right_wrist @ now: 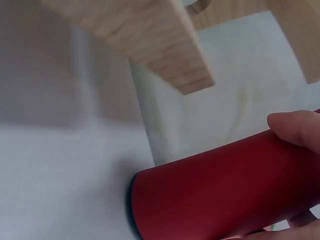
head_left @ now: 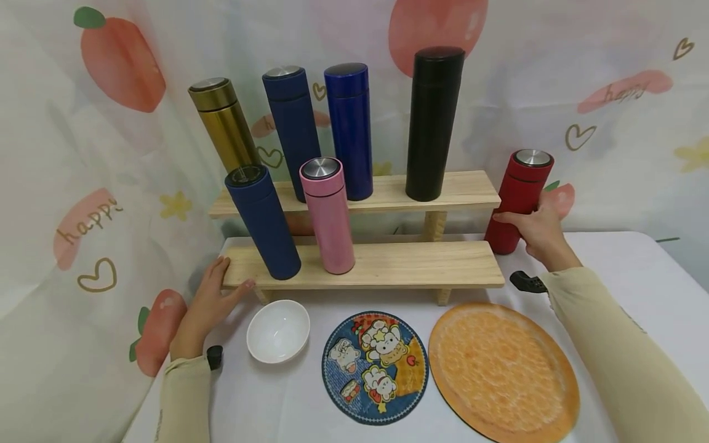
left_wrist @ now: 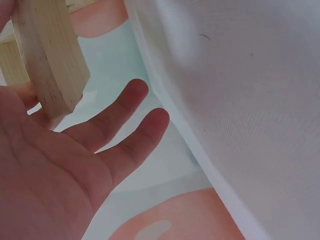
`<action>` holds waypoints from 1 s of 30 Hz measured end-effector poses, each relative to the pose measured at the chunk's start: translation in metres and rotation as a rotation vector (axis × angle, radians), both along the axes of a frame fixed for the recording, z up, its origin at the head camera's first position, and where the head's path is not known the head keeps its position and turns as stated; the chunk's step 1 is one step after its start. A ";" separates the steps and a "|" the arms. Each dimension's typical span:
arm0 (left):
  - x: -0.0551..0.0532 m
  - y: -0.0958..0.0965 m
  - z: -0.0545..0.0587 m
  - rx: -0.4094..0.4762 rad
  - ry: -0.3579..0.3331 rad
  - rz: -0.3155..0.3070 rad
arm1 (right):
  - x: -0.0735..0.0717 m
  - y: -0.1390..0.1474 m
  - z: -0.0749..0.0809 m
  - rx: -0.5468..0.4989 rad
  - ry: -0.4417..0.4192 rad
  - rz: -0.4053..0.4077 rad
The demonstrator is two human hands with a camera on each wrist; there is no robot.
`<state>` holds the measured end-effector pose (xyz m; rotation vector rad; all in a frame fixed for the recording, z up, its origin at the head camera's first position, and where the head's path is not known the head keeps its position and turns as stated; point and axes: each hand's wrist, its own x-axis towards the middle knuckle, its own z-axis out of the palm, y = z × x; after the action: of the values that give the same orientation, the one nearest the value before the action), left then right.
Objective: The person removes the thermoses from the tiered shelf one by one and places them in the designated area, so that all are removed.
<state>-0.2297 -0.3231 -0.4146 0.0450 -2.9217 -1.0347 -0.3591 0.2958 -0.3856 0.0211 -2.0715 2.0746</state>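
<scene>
While the right grip (head_left: 541,237) clasps the red bottle (head_left: 517,194) at 3 o'clock, the loose-fingered left grip (head_left: 207,303) should steady the shelf (head_left: 410,263) from 9 o'clock.

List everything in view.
Table: 1, white, beneath
Backdrop: 1, whitish, behind
Rack: 1, pale wood, on table
Gold flask: 1, gold, back left
Black flask: 1, black, upper shelf
Blue flasks: 3, blue, two on upper shelf, one lower
Pink flask: 1, pink, lower shelf
Red flask: 1, red, right of rack
Bowl: 1, white, before rack
Cartoon mat: 1, mainly blue, beside bowl
Orange mat: 1, orange, front right
Wrist cameras: 2, black, wrists
Sleeves: 2, beige, arms
Left hand: 1, rack's left end
Right hand: 1, on red flask
</scene>
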 end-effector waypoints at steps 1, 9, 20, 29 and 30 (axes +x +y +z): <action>0.000 0.000 0.000 0.000 -0.002 0.000 | 0.000 0.001 -0.001 -0.008 0.001 0.011; 0.000 0.002 0.003 0.021 0.026 -0.004 | 0.001 0.008 -0.004 0.004 -0.048 0.039; 0.001 0.003 0.000 0.017 0.000 -0.002 | 0.005 0.007 -0.021 0.260 -0.090 -0.002; 0.000 0.000 -0.003 0.031 0.018 -0.005 | 0.025 -0.021 0.029 0.112 0.193 -0.244; 0.000 -0.001 -0.002 0.036 0.026 -0.004 | 0.027 -0.026 0.037 0.096 0.262 -0.267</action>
<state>-0.2295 -0.3239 -0.4169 0.0263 -2.8814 -1.0802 -0.3317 0.2699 -0.3490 0.0275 -1.8985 1.7160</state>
